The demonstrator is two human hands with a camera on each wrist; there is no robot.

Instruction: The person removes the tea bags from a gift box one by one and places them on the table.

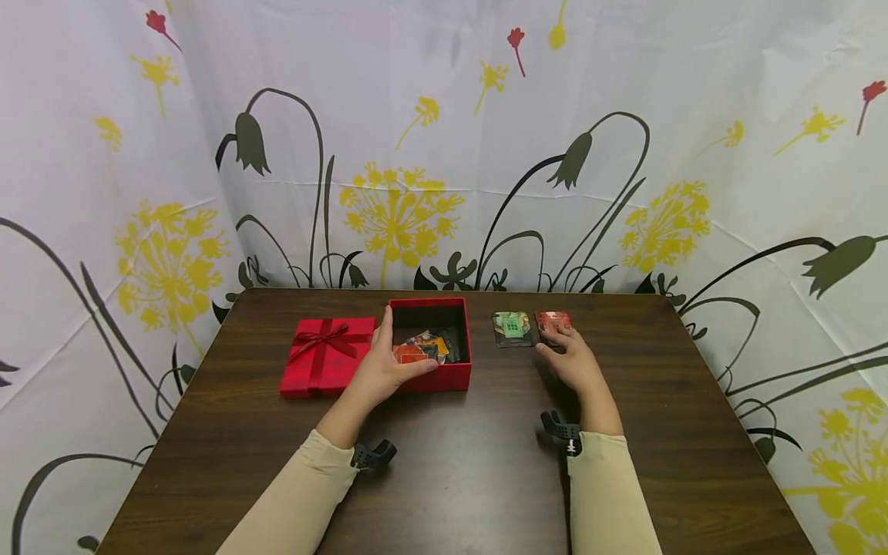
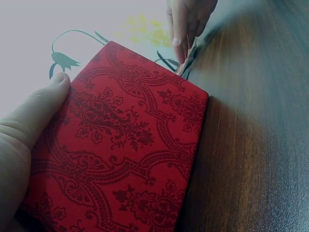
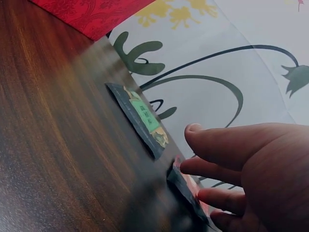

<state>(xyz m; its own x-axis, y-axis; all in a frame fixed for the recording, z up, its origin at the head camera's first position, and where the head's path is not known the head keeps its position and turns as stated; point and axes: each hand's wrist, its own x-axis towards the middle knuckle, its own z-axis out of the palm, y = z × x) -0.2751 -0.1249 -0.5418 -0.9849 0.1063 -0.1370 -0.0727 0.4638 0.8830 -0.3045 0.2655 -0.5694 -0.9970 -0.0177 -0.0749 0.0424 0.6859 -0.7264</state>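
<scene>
My left hand [image 1: 383, 365] grips the near left corner of an open red gift box [image 1: 444, 378], its thumb along the front rim and fingers up the left side. Several small sachets [image 1: 420, 351] in orange, yellow and black lie inside the box. The red patterned wall [image 2: 120, 125] fills much of the left wrist view. To the box's right, my right hand [image 1: 574, 368] reaches over a red sachet [image 1: 553, 317], fingers extended and fingertips at its surface. A black sachet with a green label [image 3: 145, 116] lies flat just left of it.
Left of the box lies its red lid [image 1: 354, 351] with a ribbon bow. The dark wooden table [image 1: 486, 478] ends at a white curtain [image 1: 444, 139] printed with flowers, close behind the box and sachets.
</scene>
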